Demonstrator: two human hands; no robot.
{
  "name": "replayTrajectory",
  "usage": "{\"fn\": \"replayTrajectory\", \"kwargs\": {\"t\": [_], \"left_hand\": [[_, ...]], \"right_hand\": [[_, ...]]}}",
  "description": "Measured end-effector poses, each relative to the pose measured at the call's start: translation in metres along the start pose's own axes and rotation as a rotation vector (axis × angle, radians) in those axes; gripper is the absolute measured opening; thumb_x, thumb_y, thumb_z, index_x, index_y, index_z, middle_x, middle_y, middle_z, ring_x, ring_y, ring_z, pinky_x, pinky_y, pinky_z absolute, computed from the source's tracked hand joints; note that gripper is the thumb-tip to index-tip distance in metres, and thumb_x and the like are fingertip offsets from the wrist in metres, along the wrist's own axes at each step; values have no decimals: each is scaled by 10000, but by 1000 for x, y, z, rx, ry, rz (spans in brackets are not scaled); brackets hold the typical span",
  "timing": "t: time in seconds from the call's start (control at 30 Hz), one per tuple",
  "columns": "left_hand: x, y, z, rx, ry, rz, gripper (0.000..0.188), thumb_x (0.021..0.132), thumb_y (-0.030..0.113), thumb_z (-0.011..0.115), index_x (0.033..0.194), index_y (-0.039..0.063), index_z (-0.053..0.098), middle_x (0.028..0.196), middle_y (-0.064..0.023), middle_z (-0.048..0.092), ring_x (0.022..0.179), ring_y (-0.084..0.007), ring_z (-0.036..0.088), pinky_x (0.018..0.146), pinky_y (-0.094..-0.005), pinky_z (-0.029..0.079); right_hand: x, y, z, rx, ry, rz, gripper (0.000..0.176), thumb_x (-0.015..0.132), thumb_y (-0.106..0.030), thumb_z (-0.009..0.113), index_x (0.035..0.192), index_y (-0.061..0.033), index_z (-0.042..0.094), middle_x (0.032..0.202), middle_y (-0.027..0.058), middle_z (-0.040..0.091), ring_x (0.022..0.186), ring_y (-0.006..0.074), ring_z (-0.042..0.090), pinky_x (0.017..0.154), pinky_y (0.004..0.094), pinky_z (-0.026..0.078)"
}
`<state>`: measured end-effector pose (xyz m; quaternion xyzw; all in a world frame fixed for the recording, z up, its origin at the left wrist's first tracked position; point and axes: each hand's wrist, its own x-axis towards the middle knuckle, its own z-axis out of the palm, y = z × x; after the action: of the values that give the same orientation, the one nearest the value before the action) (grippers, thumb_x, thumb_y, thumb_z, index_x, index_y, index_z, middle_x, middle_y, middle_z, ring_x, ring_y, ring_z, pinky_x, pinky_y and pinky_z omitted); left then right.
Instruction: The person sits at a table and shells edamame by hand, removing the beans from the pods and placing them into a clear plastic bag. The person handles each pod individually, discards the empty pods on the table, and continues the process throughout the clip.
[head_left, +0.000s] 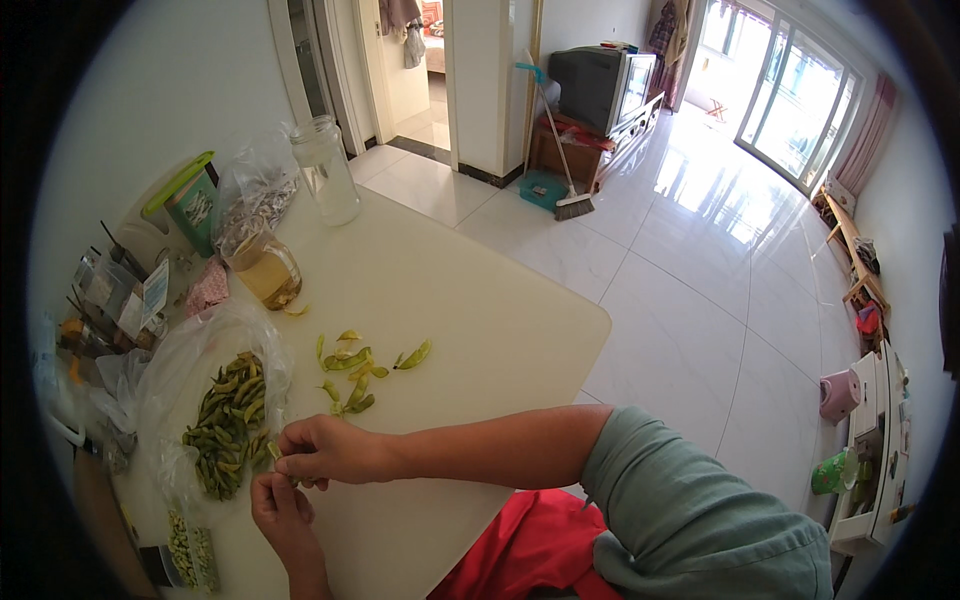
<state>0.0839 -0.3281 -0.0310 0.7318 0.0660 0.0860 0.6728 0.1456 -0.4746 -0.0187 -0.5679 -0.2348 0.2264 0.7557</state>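
My right hand (330, 450) pinches a green soybean pod (274, 449), whose tip shows beyond the fingers. Just below it, my left hand (285, 510) is curled close against the right fingertips; what lies between its fingers is hidden. Beside both hands, an open clear plastic bag (266, 337) holds a heap of green soybean pods (225, 427). Several loose pods and empty hulls (360, 371) are scattered on the pale tabletop (465, 315) beyond my right hand. Shelled green beans (191, 551) sit in a clear container or bag nearer me.
A glass pitcher (266, 270) with amber liquid and a tall glass jar (326, 172) stand farther back. Bags and a cluttered organizer (112, 292) line the wall side. The table's rounded corner (604, 319) juts over the tiled floor. A broom (574, 206) leans near a television (600, 86).
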Motion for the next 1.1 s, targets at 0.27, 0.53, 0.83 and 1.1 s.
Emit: {"fn": "replayTrajectory", "kwargs": {"t": [0.27,0.53,0.83,1.1], "left_hand": [[-6,14,17,-367,-33,-313,202,931,323,449,882,128,465,637,56,358,473,-22,310,379,-172,243],[-3,-3,3,-513,-69,-325,229,941,320,404,979,122,511,682,57,434,509,-23,373,387,-162,296],[-7,0,10,-609,-17,-396,223,946,307,395,994,120,507,731,56,467,575,-19,413,449,-159,334],[-9,8,18,-349,22,-276,203,954,316,370,890,130,418,714,45,382,549,-35,341,449,-175,283]], "right_hand": [[-5,8,8,-475,247,-478,146,740,-81,608,807,-16,495,828,150,505,739,334,534,646,374,459],[-6,17,13,-609,166,-605,120,738,-62,596,800,-15,505,869,138,480,778,333,540,685,381,466],[-6,15,10,-583,190,-559,113,740,-53,591,803,-12,507,881,141,486,789,340,538,690,376,463],[-5,16,13,-382,219,-260,110,774,-75,611,777,6,536,768,128,558,699,240,567,631,316,465]]}}
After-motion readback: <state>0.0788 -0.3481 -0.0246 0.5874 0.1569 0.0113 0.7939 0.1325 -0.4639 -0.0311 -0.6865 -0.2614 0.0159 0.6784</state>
